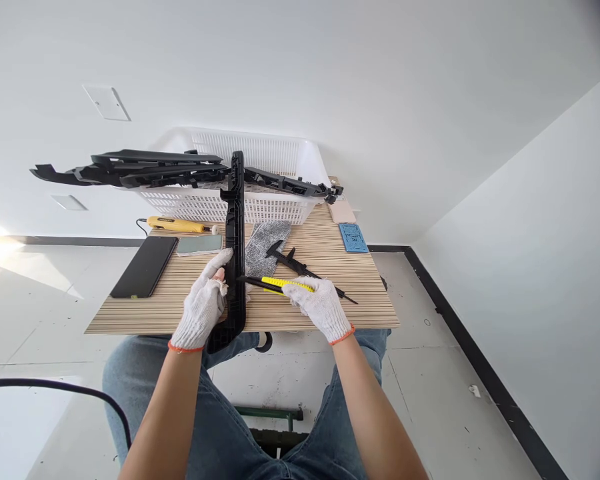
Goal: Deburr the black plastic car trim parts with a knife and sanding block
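Black plastic strip (236,233), left hand (203,301) clasping its left edge, right hand (320,303) to its right, clenched around yellow knife (273,283)

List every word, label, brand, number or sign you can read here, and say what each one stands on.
No text can be read with certainty.
Yellow corded tool: dark label marks, too small to read.
Blue packet: dark printing, too small and blurred to read.
Black caliper: no legible numbers.
Yellow-and-black tool in the right hand: no legible lettering.
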{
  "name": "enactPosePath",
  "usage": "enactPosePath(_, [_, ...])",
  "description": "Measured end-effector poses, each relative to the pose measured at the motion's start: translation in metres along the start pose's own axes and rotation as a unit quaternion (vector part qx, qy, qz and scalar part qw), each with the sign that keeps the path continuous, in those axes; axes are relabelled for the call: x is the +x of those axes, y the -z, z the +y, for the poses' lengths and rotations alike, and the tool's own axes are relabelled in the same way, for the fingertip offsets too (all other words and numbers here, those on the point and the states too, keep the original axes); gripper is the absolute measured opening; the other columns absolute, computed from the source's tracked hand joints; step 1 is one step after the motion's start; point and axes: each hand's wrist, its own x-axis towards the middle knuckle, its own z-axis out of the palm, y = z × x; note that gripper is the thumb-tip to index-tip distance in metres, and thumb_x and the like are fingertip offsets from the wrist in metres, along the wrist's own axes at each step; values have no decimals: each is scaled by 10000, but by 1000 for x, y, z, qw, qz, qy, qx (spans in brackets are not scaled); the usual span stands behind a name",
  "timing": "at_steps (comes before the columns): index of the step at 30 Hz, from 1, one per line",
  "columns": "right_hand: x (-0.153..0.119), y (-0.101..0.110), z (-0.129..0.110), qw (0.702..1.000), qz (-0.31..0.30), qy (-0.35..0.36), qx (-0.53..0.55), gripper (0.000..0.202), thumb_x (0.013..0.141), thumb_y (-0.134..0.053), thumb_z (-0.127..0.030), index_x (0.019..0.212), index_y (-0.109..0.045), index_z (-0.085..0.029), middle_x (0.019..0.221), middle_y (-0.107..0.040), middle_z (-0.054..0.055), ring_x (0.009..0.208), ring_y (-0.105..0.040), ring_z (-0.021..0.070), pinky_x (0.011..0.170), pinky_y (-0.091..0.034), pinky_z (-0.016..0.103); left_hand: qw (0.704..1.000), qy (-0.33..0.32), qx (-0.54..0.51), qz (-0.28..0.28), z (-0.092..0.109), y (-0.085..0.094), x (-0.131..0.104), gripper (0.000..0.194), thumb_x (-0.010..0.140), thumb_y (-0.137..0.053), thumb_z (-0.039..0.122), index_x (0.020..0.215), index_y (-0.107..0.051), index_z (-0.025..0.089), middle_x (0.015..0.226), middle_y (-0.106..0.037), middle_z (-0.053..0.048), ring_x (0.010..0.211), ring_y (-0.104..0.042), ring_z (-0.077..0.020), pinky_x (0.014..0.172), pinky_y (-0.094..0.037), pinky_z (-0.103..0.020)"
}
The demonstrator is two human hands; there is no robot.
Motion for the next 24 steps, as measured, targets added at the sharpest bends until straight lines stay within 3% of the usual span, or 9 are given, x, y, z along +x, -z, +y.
enactPosePath(11, [-1,0,0,1000,-11,-5,5,415,651,-786,-503,834,-800,-131,579,-571,-4,502,-410,89,440,-306,234,1000,-7,8,-6,1,0,0,573,774,-714,379,1316,-650,204,593,-527,51,442,-429,-105,401,-447,-226])
enactPosePath(24, [0,0,2,1000,-2,-11,18,435,647,-786,-519,843,-799,-131,562,-564,-11,481,-397,84,434,-305,234,1000,-10,-5,-11,-2,2,2,560,783,-725,394,1305,-650,208,549,-483,69,418,-432,-103,388,-458,-228])
